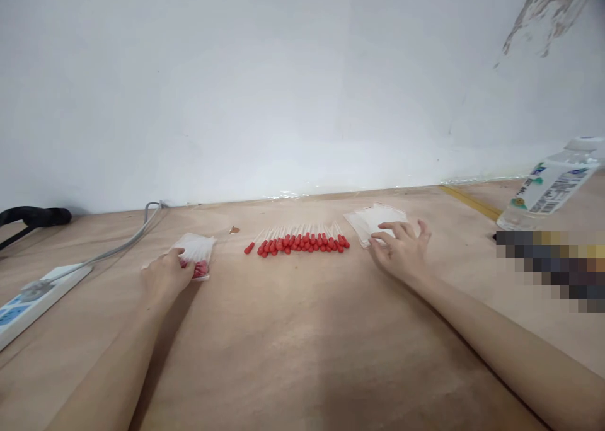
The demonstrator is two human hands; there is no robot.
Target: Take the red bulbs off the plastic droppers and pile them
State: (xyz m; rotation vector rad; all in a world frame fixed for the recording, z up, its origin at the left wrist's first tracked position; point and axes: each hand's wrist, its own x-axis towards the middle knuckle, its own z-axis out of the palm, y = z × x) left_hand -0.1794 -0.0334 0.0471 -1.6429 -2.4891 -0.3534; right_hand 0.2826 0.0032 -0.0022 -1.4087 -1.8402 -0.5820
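On the left, my left hand (165, 275) curls over a clear plastic bag (201, 247) that holds several red-tipped white sticks, thumb and fingers at its near side. Several loose red-tipped sticks (302, 242) lie in a row mid-table, red ends towards me; one lies slightly apart at the row's left end. My right hand (404, 249) rests at a small fanned stack of clear flat plastic bags (373, 218), right of the row. Its fingers are spread, with thumb and fingertips at the stack's near edge, and no bag is lifted.
A white power strip (47, 295) with a grey cable (118, 248) lies at the left, near a black object (40, 217). At the right stands a tilted-looking clear bottle (551, 185) beside a pixelated patch. A white wall (283, 91) borders the wooden table (274, 343).
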